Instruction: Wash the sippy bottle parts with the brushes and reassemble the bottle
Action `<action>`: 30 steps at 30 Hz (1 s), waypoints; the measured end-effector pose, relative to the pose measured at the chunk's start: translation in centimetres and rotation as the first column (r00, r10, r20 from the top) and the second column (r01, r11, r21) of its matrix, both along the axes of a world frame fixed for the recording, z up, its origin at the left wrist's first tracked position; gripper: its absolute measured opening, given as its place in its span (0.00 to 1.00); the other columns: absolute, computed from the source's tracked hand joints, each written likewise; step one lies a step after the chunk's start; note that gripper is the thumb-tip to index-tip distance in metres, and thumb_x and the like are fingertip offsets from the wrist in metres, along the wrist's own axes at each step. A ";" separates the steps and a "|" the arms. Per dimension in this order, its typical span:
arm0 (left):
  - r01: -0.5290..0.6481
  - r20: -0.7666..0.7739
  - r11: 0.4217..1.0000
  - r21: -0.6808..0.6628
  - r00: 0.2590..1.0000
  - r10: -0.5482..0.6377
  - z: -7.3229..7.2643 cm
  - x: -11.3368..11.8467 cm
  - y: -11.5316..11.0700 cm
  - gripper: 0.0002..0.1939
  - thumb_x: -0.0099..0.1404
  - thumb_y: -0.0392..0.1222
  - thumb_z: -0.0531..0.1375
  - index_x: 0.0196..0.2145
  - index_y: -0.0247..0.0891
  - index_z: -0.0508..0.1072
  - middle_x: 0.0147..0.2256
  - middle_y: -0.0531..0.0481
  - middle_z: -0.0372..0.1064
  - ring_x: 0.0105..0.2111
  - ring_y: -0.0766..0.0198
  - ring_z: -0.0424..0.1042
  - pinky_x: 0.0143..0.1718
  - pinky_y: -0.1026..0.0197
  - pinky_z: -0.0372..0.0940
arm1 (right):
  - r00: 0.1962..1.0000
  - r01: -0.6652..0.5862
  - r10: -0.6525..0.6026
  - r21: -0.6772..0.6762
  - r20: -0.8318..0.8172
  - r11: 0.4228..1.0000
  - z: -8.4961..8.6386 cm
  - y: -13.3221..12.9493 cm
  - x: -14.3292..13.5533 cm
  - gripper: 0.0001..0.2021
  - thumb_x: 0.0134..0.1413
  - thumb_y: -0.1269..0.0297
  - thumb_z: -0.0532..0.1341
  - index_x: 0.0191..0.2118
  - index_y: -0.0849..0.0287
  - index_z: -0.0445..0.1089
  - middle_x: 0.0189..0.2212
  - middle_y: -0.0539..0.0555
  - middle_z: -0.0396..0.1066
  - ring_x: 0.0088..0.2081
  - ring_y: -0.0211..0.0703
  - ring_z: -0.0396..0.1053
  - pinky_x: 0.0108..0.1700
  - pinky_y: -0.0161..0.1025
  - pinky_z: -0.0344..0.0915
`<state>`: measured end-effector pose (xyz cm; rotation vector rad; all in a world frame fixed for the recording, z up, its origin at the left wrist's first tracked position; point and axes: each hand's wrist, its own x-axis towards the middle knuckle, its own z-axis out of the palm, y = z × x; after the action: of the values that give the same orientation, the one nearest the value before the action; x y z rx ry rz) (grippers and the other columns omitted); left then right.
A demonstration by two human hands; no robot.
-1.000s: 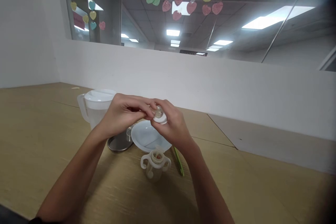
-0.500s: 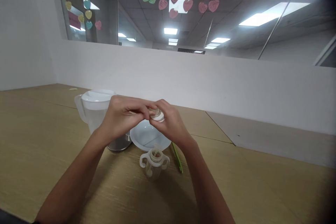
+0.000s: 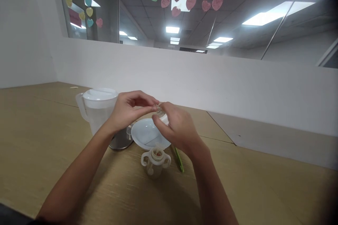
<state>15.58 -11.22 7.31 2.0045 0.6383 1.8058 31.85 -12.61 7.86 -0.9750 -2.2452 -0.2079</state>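
Note:
Above a white bowl, my right hand is closed around a baby bottle's white collar with a clear teat. The fingertips of my left hand pinch the teat's tip from the left. Below them, a baby bottle with two white side handles stands upright on the table, its top uncovered. Something small and reddish shows inside its neck. The underside of the collar is hidden by my right fingers.
A lidded white pitcher stands at the left. Beside it lies a round metal plate or base, partly covered by my left wrist. A green stick-like tool lies right of the bottle. The white wall bounds the table behind.
My right hand has turned and shifted slightly right with the collar and teat. The left fingers have straightened and now meet the teat's tip. The bottle and bowl stay in place.

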 end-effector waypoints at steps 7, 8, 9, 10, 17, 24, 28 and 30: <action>-0.251 0.025 0.958 -0.137 0.966 0.256 -9.4 1.0 0.4 0.13 0.64 0.46 0.53 0.43 0.36 0.65 0.37 0.45 0.71 0.39 0.62 0.71 0.41 0.60 0.67 | 0.964 0.225 -0.240 0.132 0.110 0.965 -0.1 2.0 2.2 0.10 0.50 0.65 0.56 0.37 0.61 0.72 0.37 0.60 0.61 0.41 0.51 0.58 0.42 0.43 0.57; -0.248 -0.066 0.963 -0.108 0.968 0.242 -11.2 0.9 0.3 0.13 0.64 0.45 0.53 0.44 0.36 0.64 0.39 0.44 0.70 0.40 0.61 0.70 0.43 0.58 0.66 | 0.956 0.250 -0.266 0.130 0.127 0.960 -0.1 2.1 2.4 0.11 0.49 0.66 0.57 0.37 0.61 0.73 0.37 0.60 0.61 0.41 0.50 0.58 0.42 0.44 0.56; -0.221 -0.169 0.974 -0.050 0.963 0.210 -12.8 0.8 0.2 0.15 0.64 0.44 0.53 0.46 0.36 0.63 0.41 0.43 0.69 0.43 0.59 0.69 0.45 0.56 0.64 | 0.947 0.269 -0.285 0.116 0.149 0.956 -0.1 2.1 2.5 0.11 0.49 0.67 0.57 0.37 0.61 0.73 0.37 0.60 0.62 0.40 0.50 0.59 0.42 0.44 0.56; -0.184 -0.270 0.983 -0.022 0.948 0.172 -14.1 0.8 0.0 0.18 0.63 0.44 0.54 0.49 0.37 0.61 0.44 0.42 0.68 0.45 0.57 0.67 0.48 0.54 0.62 | 0.940 0.279 -0.291 0.088 0.177 0.956 -0.1 2.1 2.6 0.11 0.49 0.67 0.57 0.37 0.61 0.73 0.36 0.60 0.63 0.40 0.49 0.59 0.42 0.43 0.55; -0.162 -0.479 0.986 0.034 0.863 0.159 -17.4 1.1 0.1 0.40 0.54 0.52 0.62 0.58 0.39 0.47 0.51 0.39 0.62 0.51 0.48 0.62 0.52 0.44 0.56 | 0.970 0.052 0.031 -0.333 0.240 0.942 -0.4 2.7 2.9 0.10 0.47 0.67 0.60 0.38 0.59 0.73 0.34 0.53 0.70 0.39 0.44 0.62 0.42 0.39 0.56; -0.236 -0.539 0.966 0.106 0.802 0.255 -18.2 1.1 0.5 0.32 0.53 0.47 0.62 0.53 0.39 0.56 0.49 0.41 0.64 0.53 0.49 0.61 0.56 0.44 0.52 | 0.909 -0.106 0.346 -0.677 0.231 0.728 -1.4 5.0 2.7 0.13 0.42 0.67 0.63 0.38 0.60 0.71 0.32 0.50 0.69 0.33 0.36 0.64 0.32 0.31 0.59; -0.252 -0.515 0.966 0.058 0.822 0.245 -18.3 1.1 0.5 0.38 0.50 0.46 0.63 0.56 0.38 0.53 0.47 0.41 0.66 0.50 0.49 0.64 0.53 0.45 0.55 | 0.894 -0.051 0.346 -0.704 0.284 0.708 -1.8 5.2 2.3 0.12 0.41 0.67 0.63 0.37 0.61 0.73 0.28 0.50 0.69 0.30 0.36 0.65 0.29 0.30 0.58; -0.255 -0.507 0.966 0.034 0.829 0.237 -18.5 1.2 0.6 0.40 0.50 0.46 0.63 0.57 0.39 0.51 0.47 0.41 0.67 0.49 0.50 0.64 0.53 0.45 0.56 | 0.889 -0.026 0.343 -0.713 0.304 0.700 -1.9 5.1 2.1 0.13 0.41 0.66 0.63 0.37 0.60 0.73 0.28 0.50 0.71 0.30 0.36 0.66 0.29 0.30 0.59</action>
<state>16.75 -10.64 -11.14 2.4891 1.1212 1.3580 33.95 -7.54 5.92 -1.1254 -2.8883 0.6487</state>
